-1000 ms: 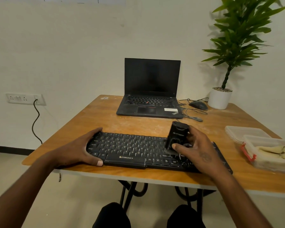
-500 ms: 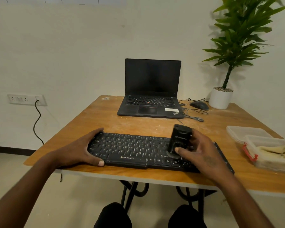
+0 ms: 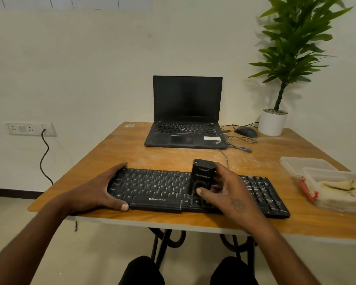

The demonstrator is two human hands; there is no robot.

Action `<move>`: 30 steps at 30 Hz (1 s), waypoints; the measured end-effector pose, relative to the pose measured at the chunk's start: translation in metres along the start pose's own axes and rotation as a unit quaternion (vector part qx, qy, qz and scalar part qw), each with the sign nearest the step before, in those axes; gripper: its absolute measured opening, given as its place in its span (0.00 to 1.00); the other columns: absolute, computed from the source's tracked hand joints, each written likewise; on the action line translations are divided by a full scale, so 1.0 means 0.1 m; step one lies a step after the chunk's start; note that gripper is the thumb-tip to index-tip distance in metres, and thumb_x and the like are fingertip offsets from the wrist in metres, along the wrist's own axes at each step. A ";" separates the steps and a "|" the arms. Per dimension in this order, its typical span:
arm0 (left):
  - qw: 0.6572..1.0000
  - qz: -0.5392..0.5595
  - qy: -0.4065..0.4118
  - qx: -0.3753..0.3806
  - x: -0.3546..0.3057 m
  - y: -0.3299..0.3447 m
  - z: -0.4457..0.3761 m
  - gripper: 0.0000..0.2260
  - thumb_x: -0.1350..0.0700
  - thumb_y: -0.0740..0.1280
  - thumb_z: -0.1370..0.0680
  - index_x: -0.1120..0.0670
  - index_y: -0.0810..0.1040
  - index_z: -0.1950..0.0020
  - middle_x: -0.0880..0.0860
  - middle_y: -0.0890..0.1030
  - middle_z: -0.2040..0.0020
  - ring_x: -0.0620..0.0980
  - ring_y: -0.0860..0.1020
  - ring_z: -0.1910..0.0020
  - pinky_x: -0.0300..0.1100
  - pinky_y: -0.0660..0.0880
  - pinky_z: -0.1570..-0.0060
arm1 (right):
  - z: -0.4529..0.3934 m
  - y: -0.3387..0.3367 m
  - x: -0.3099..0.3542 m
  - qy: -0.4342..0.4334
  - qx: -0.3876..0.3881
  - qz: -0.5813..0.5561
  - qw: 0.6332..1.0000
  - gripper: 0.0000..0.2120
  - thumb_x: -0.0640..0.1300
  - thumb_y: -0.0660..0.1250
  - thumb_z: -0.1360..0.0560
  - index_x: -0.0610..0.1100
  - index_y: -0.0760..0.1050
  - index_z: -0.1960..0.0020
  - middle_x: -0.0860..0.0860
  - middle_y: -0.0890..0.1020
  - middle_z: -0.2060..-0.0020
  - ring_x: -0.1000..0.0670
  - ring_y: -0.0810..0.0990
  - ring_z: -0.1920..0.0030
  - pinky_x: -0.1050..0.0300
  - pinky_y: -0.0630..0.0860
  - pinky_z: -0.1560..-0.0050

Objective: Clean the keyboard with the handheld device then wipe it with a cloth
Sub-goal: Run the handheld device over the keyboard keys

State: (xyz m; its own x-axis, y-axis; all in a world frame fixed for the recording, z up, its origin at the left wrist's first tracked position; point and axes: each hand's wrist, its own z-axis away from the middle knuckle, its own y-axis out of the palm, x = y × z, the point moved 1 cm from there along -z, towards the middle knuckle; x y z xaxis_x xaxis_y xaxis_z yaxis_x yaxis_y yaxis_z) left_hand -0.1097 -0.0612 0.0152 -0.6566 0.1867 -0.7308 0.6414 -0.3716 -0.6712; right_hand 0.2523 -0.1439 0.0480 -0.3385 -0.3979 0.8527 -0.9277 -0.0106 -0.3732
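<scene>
My right hand (image 3: pixel 232 194) grips the black handheld device (image 3: pixel 202 176) upright on the keyboard (image 3: pixel 162 186), near the middle. My left hand (image 3: pixel 103 190) clasps its left end. Cleaning looks underway; the cloth (image 3: pixel 341 187) waits unused in its container (image 3: pixel 335 204) on the tabletop (image 3: pixel 162 155).

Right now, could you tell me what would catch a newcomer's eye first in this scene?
First, the black keyboard at the table's near edge: the left hand grips its left end while the right hand holds a black handheld device upright on the keys right of centre. Behind it sits an open laptop with a dark screen, and a tall potted plant stands at the far right corner.
</scene>
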 end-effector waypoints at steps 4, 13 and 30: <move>1.000 -0.004 -0.001 0.000 0.03 -0.01 -0.02 0.57 0.37 0.83 0.40 0.32 0.50 0.20 0.41 0.64 0.26 0.41 0.71 0.33 0.32 0.71 0.43 | 0.14 -0.26 -0.07 0.017 -0.027 0.023 0.999 0.25 0.38 0.75 0.27 0.63 0.71 0.41 0.75 0.78 0.49 0.70 0.77 0.45 0.64 0.80 0.50; 1.000 -0.002 0.002 0.001 0.03 0.00 0.00 0.57 0.38 0.83 0.40 0.32 0.50 0.20 0.41 0.64 0.25 0.41 0.71 0.33 0.31 0.71 0.44 | 0.07 0.03 0.00 -0.001 -0.024 0.005 1.000 0.21 0.39 0.75 0.26 0.57 0.75 0.39 0.65 0.82 0.47 0.62 0.81 0.45 0.60 0.82 0.50; 1.000 -0.005 0.005 -0.007 0.03 -0.01 0.00 0.58 0.35 0.83 0.42 0.32 0.51 0.21 0.41 0.65 0.26 0.40 0.71 0.33 0.33 0.71 0.43 | 0.20 -0.03 0.00 0.017 -0.022 -0.020 0.999 0.23 0.38 0.74 0.27 0.57 0.74 0.38 0.68 0.81 0.46 0.66 0.79 0.43 0.68 0.78 0.51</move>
State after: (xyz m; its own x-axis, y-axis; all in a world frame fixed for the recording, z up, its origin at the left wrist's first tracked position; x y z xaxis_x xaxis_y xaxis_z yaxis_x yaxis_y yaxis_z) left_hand -0.1121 -0.0606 0.0136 -0.6593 0.1995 -0.7250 0.6403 -0.3565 -0.6804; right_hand 0.2583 -0.1627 0.0420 -0.3050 -0.3661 0.8791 -0.9465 0.0141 -0.3225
